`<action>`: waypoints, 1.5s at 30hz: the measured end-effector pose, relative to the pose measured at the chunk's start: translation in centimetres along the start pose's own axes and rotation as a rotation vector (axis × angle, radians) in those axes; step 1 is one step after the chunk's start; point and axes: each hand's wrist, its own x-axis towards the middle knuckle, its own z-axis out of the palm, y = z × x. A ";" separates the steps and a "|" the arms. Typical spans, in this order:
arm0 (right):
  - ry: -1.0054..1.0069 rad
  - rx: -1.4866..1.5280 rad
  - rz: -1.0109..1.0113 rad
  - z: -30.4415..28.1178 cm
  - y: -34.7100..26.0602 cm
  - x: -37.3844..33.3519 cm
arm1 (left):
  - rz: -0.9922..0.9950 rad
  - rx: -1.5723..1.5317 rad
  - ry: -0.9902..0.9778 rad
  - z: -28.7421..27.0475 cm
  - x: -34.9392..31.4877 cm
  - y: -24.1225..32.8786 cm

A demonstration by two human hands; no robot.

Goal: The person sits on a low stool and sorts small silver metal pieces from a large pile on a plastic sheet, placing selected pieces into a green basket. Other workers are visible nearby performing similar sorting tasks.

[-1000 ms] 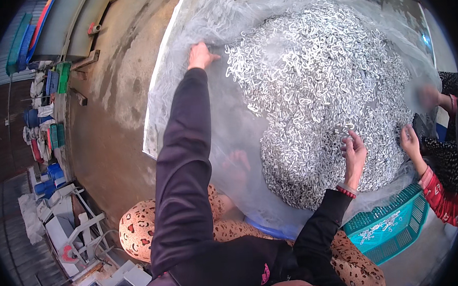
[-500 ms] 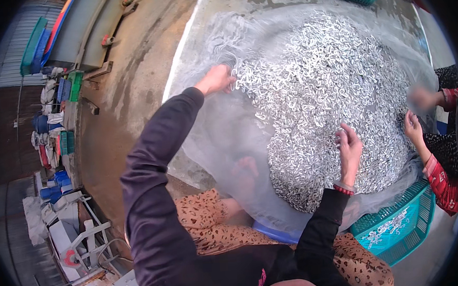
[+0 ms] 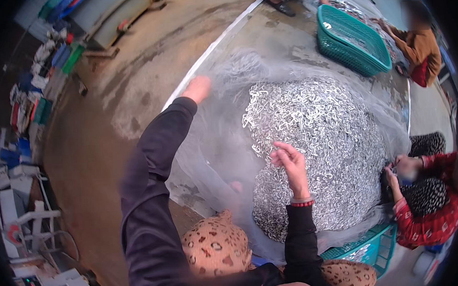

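Observation:
A broad pile of small silvery-white curled pieces (image 3: 318, 148) lies on a sheer, whitish net sheet (image 3: 203, 144) spread over the floor. My left hand (image 3: 198, 89) is over the sheet's far left part, apart from the pile. Its fingers look curled in and slightly blurred; anything inside them is hidden. Above the pile's left middle hovers my right hand (image 3: 292, 165), with the index finger stretched out and the thumb apart from it. Nothing shows between those fingers. Red beads and a pale bangle circle the right wrist.
A co-worker in a red patterned top (image 3: 433, 225) sits at the right edge of the pile. Near my right knee stands a teal basket (image 3: 385, 246) with some pieces inside. Stacked green baskets (image 3: 352, 57) stand beyond the pile, near two more people. Machinery (image 3: 34, 223) lines the left.
My left hand has drawn back from the pile's edge. My right hand stays over the pile, nearer its left side. The view has shifted, showing more people at the back.

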 end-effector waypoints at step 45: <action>0.027 -0.478 -0.224 8.0 1.9 21.2 | -0.309 -1.395 -0.334 2.9 0.7 1.3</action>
